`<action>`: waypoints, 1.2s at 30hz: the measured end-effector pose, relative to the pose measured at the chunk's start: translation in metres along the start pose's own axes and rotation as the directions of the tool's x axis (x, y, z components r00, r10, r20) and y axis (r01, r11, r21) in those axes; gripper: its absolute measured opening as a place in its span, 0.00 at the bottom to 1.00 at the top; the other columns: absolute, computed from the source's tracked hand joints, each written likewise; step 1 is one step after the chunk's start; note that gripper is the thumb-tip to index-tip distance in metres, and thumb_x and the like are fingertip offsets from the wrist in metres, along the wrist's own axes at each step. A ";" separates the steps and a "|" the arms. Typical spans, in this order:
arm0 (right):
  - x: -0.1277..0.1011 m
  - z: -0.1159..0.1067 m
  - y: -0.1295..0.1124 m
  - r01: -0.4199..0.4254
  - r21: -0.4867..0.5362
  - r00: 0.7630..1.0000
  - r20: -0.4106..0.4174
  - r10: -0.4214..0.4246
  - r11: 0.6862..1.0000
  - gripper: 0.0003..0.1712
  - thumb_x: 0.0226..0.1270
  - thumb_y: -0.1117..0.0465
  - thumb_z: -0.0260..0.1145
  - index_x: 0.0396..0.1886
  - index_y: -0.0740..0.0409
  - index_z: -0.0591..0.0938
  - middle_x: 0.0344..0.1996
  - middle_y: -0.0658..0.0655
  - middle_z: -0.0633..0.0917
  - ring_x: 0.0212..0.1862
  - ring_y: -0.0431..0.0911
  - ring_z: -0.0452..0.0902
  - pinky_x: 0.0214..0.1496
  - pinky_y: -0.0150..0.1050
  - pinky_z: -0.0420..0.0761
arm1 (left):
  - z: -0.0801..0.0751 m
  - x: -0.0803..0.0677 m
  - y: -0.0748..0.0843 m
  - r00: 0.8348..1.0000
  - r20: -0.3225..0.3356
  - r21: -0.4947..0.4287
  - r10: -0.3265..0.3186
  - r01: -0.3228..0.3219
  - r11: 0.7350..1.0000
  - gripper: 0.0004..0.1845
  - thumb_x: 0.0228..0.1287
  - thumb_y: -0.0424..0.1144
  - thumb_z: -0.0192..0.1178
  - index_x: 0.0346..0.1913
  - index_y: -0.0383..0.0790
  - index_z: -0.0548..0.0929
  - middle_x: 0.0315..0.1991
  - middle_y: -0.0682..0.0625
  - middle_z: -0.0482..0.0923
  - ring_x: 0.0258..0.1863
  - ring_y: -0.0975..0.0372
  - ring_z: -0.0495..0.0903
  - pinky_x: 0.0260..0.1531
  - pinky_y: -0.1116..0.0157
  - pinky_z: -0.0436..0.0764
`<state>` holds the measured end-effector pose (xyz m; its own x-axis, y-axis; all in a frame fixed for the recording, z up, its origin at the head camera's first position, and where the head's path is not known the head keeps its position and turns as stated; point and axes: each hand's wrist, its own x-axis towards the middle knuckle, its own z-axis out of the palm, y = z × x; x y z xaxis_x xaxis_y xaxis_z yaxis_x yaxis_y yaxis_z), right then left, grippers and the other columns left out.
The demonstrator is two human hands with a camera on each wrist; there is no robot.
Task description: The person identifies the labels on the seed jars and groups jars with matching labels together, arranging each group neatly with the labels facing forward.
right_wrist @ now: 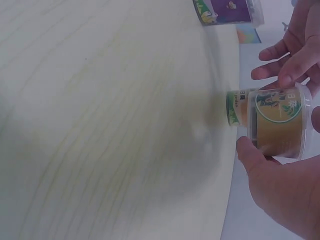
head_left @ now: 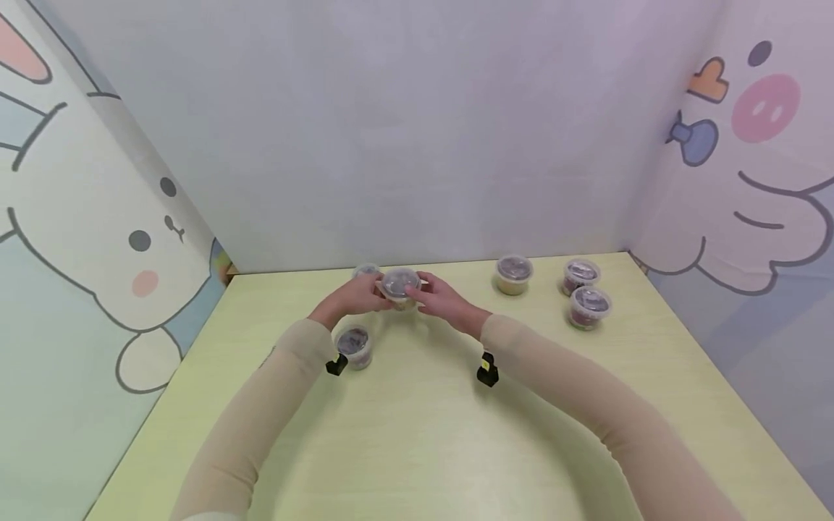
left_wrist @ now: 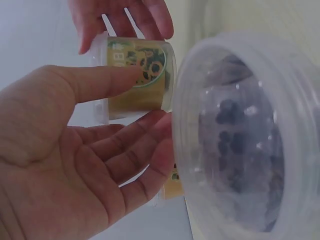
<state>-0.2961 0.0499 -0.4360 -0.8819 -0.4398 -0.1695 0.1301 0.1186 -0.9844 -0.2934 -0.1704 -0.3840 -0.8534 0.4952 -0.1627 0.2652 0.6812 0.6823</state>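
Note:
A lidded plastic cup [head_left: 402,288] with a tan-yellow label is held off the table near its back edge. My right hand [head_left: 446,302] grips it from the right, thumb on the lid and a finger low on its wall in the right wrist view. On the cup's other side is my left hand [head_left: 357,295]. In the left wrist view its thumb [left_wrist: 107,82] lies across the label, while the loosely bent fingers stay below the cup. Seen from the right wrist, the left fingers [right_wrist: 272,53] stand apart from the cup wall.
Another cup [head_left: 367,270] stands behind the left hand, partly hidden. A cup with a dark lid [head_left: 354,346] is close to the left forearm. To the right are a yellowish cup [head_left: 513,276] and two purplish cups [head_left: 581,273]. Cloth walls border the table [head_left: 443,434].

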 end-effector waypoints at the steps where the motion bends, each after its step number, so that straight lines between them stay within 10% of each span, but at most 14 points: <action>1: 0.002 0.001 0.001 -0.003 0.002 1.000 -0.005 0.003 1.000 0.41 0.77 0.49 0.62 0.80 0.58 0.55 0.72 0.66 0.67 0.72 0.55 0.66 0.69 0.52 0.71 | 0.001 0.001 0.000 1.000 -0.005 -0.001 -0.002 0.002 1.000 0.29 0.67 0.33 0.65 0.66 0.24 0.68 0.52 0.35 0.80 0.42 0.53 0.81 0.43 0.57 0.82; 11: 0.022 0.007 0.011 -0.003 0.030 1.000 0.011 0.003 1.000 0.42 0.80 0.53 0.58 0.82 0.57 0.48 0.76 0.67 0.62 0.75 0.55 0.61 0.72 0.52 0.66 | 0.006 0.011 -0.002 0.996 -0.052 0.167 -0.078 0.085 0.982 0.36 0.66 0.37 0.63 0.71 0.21 0.62 0.60 0.31 0.75 0.52 0.47 0.78 0.57 0.49 0.76; 20: 0.034 0.010 0.017 0.010 -0.011 1.000 -0.028 -0.011 1.000 0.43 0.81 0.52 0.57 0.83 0.57 0.47 0.76 0.66 0.62 0.75 0.53 0.61 0.72 0.47 0.67 | 0.005 0.025 -0.011 0.987 -0.022 0.189 -0.162 0.163 0.968 0.46 0.66 0.34 0.62 0.79 0.25 0.46 0.62 0.29 0.73 0.34 0.54 0.82 0.39 0.61 0.81; 26: 0.040 0.008 0.020 0.060 -0.069 0.997 -0.050 -0.064 0.996 0.39 0.81 0.55 0.56 0.82 0.60 0.51 0.77 0.64 0.61 0.77 0.53 0.56 0.74 0.46 0.63 | 0.008 0.027 -0.010 0.991 -0.036 0.179 -0.130 0.135 0.975 0.43 0.69 0.33 0.60 0.79 0.27 0.47 0.73 0.28 0.61 0.58 0.43 0.76 0.57 0.52 0.77; 36: 0.046 0.009 0.020 0.092 -0.079 0.987 -0.126 -0.102 0.993 0.39 0.82 0.58 0.55 0.82 0.61 0.49 0.77 0.67 0.60 0.78 0.54 0.53 0.74 0.46 0.62 | 0.013 0.030 -0.004 0.977 -0.081 0.125 -0.197 0.206 0.971 0.40 0.74 0.38 0.50 0.80 0.30 0.44 0.62 0.30 0.73 0.16 0.63 0.70 0.21 0.67 0.75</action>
<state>-0.3294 0.0238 -0.4641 -0.9405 -0.3341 -0.0614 0.0121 0.1478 -0.9889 -0.3146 -0.1509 -0.4007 -0.9224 0.3063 -0.2352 0.1380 0.8303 0.5400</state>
